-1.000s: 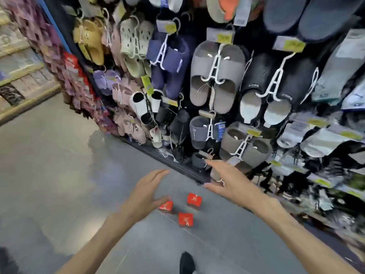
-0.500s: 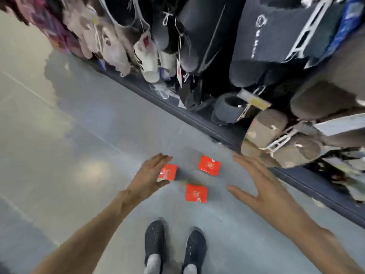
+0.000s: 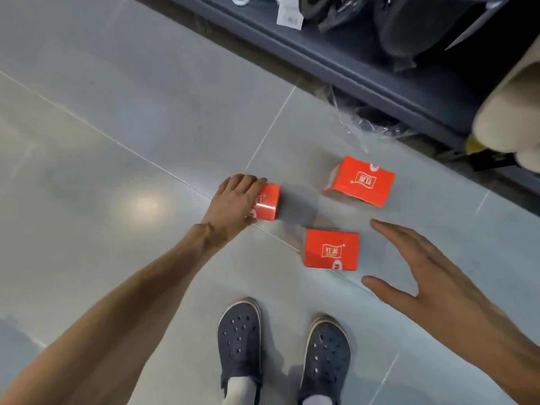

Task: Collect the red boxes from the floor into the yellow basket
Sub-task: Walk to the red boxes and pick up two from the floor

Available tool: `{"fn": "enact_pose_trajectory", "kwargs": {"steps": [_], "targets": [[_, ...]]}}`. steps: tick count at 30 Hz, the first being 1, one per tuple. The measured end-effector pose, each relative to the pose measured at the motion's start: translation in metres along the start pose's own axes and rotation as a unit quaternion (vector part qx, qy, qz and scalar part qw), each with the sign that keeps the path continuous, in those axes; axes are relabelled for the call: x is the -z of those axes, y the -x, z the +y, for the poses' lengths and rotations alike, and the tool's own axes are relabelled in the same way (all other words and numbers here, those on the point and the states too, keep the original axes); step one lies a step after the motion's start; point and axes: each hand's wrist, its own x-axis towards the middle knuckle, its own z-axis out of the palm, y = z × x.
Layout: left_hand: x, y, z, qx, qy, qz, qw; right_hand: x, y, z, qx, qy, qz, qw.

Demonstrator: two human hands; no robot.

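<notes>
Three red boxes with white print lie on the grey tiled floor. My left hand (image 3: 233,201) grips the left red box (image 3: 267,203), fingers over its far edge and thumb at its near side. A second red box (image 3: 331,249) lies just ahead of my feet. My right hand (image 3: 423,273) hovers open to the right of it, fingers spread, touching nothing. The third red box (image 3: 361,182) sits farther off, near the shelf base. No yellow basket shows in this view.
My two dark clogs (image 3: 239,334) stand just behind the boxes. A dark shelf base (image 3: 365,71) with hanging slippers runs diagonally across the top right. Crumpled clear plastic (image 3: 368,124) lies at its foot. A beige slipper (image 3: 511,118) hangs at the right edge.
I have bent down, so the boxes look much closer. My left hand has closed on the left box. My right hand has dropped beside the near box.
</notes>
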Motion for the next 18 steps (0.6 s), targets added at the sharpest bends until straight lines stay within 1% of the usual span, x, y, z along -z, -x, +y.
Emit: {"fn": "enact_pose_trajectory", "kwargs": {"steps": [2,5,7,10,14,18], "targets": [[0.011,0.007,0.005,0.001,-0.003,0.010,1.000,0.000,-0.001,-0.004,0.006,0.009,0.004,1.000],[0.037,0.031,0.022,0.026,0.038,0.022,0.999,0.011,0.002,-0.015,0.019,0.006,0.008,1.000],[0.058,0.053,0.034,0.037,0.071,0.018,0.997,0.016,0.003,-0.023,0.026,0.009,-0.002,1.000],[0.082,0.087,0.046,0.039,0.088,0.004,0.995,0.010,-0.005,-0.021,0.036,0.017,-0.017,0.999],[0.087,0.123,0.060,0.035,0.111,0.010,0.993,-0.030,-0.027,0.006,0.054,0.043,-0.035,0.997],[0.064,0.144,0.063,0.043,0.138,0.012,0.989,-0.086,-0.055,0.045,0.097,0.105,-0.026,0.989]]}}
